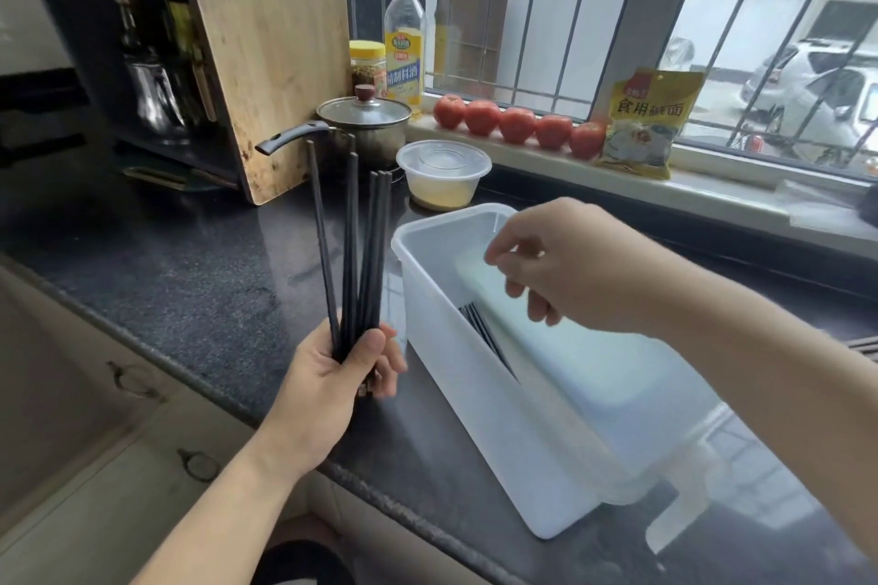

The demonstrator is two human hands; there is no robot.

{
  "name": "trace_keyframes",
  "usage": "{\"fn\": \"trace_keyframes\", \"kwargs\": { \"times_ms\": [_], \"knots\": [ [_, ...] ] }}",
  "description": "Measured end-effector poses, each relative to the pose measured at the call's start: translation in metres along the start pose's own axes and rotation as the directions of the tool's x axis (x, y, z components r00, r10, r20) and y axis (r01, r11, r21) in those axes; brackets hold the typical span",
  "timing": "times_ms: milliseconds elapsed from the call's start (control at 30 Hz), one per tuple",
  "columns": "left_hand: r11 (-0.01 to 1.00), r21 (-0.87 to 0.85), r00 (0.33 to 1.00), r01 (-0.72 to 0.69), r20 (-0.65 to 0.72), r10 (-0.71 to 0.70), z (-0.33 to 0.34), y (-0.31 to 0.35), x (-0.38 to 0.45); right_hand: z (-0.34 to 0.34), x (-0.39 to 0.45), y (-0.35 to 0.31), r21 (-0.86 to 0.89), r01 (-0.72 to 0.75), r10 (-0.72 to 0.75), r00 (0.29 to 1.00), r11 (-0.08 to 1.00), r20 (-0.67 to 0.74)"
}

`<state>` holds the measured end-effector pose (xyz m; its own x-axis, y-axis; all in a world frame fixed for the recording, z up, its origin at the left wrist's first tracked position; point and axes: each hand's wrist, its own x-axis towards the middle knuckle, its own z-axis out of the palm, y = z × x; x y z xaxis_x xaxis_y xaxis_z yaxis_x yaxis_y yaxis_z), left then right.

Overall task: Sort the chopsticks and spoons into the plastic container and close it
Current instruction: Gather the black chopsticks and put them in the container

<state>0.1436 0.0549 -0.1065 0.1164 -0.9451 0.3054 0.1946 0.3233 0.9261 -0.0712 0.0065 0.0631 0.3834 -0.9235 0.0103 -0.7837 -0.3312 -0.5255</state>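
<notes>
While I am standing at the dark counter (199, 280), the scene is reading like this:

Left hand: my left hand (332, 375) is gripping a bundle of black chopsticks (354, 252) by their lower ends, fingers and thumb curling tightly round them; the sticks are standing nearly upright and fanning apart at the top, just left of the container.

Right hand: my right hand (565, 271) is hovering over the open plastic container (499, 418), fingers hanging loosely bent and pointing down into it. I am holding nothing that I can make out, and I cannot tell whether the fingertips are touching the far inner wall.

Plastic container: it is sitting on the counter near the front edge, lid off, with a few dark chopsticks already inside (484, 333), leaning against its near wall.

Spoons: I am not making any out.

Behind: a lidded pot (368, 121), a round tub (444, 171), a cutting board (266, 52), a bottle (405, 38) and a row of tomatoes (518, 124) on the sill.
</notes>
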Motion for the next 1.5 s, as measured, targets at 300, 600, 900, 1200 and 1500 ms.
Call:
{"fn": "trace_keyframes", "kwargs": {
  "times_ms": [300, 600, 900, 1200, 1500],
  "knots": [
    [0.997, 0.072, 0.995, 0.030, 0.089, -0.036, 0.004, 0.005, -0.003, 0.029, -0.008, -0.031, -0.079, 0.261, -0.264, 0.964, 0.962, -0.034],
    [0.999, 0.047, 0.997, -0.024, -0.067, 0.027, 0.004, -0.002, 0.001, -0.014, -0.007, -0.026, 0.462, 0.400, -0.025, 0.776, 0.791, -0.630],
    [0.988, 0.157, 0.999, 0.011, 0.050, -0.019, 0.009, -0.004, 0.006, -0.007, 0.005, -0.002, -0.368, -0.098, 0.046, 0.988, 0.925, -0.146],
    [0.978, 0.198, 0.998, 0.057, 0.024, -0.063, 0.006, -0.008, 0.008, 0.020, 0.011, 0.025, -0.338, -0.133, 0.209, 0.958, 0.932, 0.198],
    [0.996, 0.094, 0.995, 0.000, 0.099, -0.009, -0.001, -0.006, 0.003, 0.006, -0.008, 0.000, 0.009, 0.022, -0.023, 0.997, 1.000, 0.068]
  ]
}}
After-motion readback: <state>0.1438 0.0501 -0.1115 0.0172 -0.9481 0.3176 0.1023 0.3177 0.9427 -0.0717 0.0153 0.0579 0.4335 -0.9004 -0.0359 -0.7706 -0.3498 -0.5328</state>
